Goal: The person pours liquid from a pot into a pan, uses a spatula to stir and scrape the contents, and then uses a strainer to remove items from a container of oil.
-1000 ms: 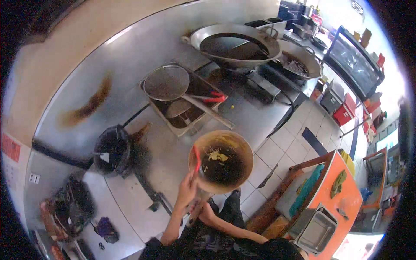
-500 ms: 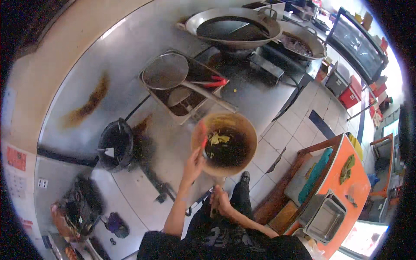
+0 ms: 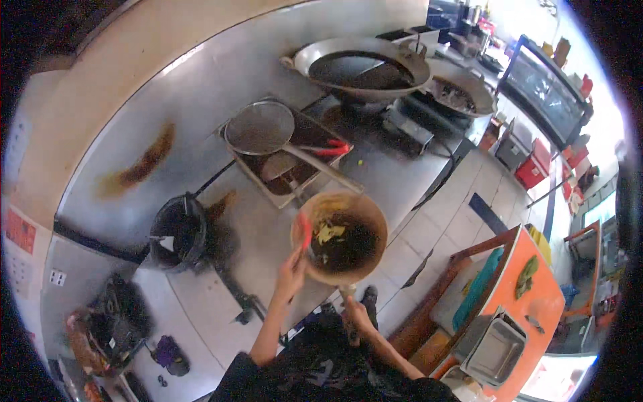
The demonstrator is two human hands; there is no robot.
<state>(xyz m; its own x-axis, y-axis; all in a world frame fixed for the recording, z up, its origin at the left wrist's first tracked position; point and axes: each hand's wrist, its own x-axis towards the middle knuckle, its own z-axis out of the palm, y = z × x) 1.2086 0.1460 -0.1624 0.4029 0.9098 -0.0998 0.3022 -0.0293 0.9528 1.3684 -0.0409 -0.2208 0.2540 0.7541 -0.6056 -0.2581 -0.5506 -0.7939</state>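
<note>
In front of my body is a round, deep pan (image 3: 365, 251) with tan sides and a dark bottom. A few pale yellow pieces of food (image 3: 328, 232) lie in its left half. My right hand (image 3: 358, 313) is closed round the pan's handle, below the bowl. At the pan's left rim my left hand (image 3: 289, 278) is closed on a red utensil (image 3: 305, 231). The utensil's red part rises along the rim; its exact kind cannot be made out.
Beyond the pan, a rectangular tray (image 3: 264, 187) holds a mesh strainer (image 3: 260, 127) and a red-handled tool (image 3: 335, 149). Two large woks (image 3: 308, 67) stand farther back. A black bucket (image 3: 194, 234) is at left. At right is an orange-topped table (image 3: 536, 301) with metal pans (image 3: 499, 352).
The pan sits slightly lower and more to the left in the view, both hands still holding on. The surroundings have shifted a little too, as the head view moved.
</note>
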